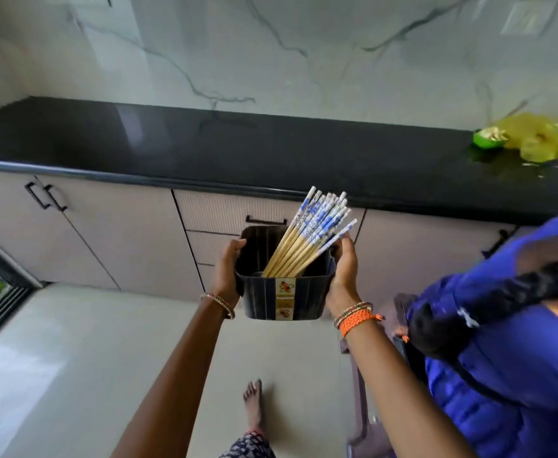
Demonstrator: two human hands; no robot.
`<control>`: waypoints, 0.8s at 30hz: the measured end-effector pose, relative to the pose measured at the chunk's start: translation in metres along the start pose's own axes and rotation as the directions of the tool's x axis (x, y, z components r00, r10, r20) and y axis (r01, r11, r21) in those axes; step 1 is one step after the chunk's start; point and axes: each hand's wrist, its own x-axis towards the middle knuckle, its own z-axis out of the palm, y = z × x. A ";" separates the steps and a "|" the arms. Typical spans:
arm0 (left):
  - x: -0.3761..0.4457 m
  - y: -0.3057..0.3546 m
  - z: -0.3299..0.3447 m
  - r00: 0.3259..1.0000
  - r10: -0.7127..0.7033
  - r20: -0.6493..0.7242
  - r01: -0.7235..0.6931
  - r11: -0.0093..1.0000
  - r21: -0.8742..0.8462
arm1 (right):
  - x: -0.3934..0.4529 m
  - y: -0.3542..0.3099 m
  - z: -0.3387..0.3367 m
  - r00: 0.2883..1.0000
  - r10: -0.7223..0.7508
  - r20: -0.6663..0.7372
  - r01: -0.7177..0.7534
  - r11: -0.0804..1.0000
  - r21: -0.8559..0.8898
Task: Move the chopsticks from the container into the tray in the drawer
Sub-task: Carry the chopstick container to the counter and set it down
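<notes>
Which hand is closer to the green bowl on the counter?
Right. The right hand grips the container's right side, nearer the green bowl; the left hand grips the opposite side.

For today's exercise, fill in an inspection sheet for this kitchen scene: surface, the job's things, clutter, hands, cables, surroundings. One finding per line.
Surface: black countertop, glossy, above closed beige cabinets.
Job's things: dark container held in the air; chopsticks stand inside, leaning right. Drawer closed; tray not visible.
Clutter: green bowl and yellow bag on the countertop's right end.
Hands: left hand and right hand each grip a side of the container.
Cables: nothing seen.
Surroundings: marble-pattern wall, pale floor, a second person in blue at right.
</notes>
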 end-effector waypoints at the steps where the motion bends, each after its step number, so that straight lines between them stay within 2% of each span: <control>1: 0.028 0.007 -0.001 1.000 0.009 -0.014 -0.010 1.000 -0.006 | 0.023 -0.005 0.013 1.000 -0.018 -0.006 0.018 1.000 0.013; 8: 0.190 0.063 0.007 1.000 -0.003 0.003 0.003 0.999 -0.046 | 0.173 -0.034 0.088 0.967 -0.089 -0.240 0.119 0.986 0.117; 11: 0.246 0.082 0.016 1.000 0.002 0.021 -0.002 1.000 -0.012 | 0.222 -0.045 0.108 0.944 -0.072 -0.323 0.127 0.980 0.153; 17: 0.355 0.087 0.021 0.995 -0.054 0.079 0.053 0.998 0.026 | 0.319 -0.054 0.133 0.952 -0.083 -0.293 0.131 0.980 0.149; 24: 0.446 0.086 0.018 0.995 -0.094 0.020 0.093 0.995 0.030 | 0.409 -0.046 0.154 0.959 -0.073 -0.273 0.107 0.988 0.114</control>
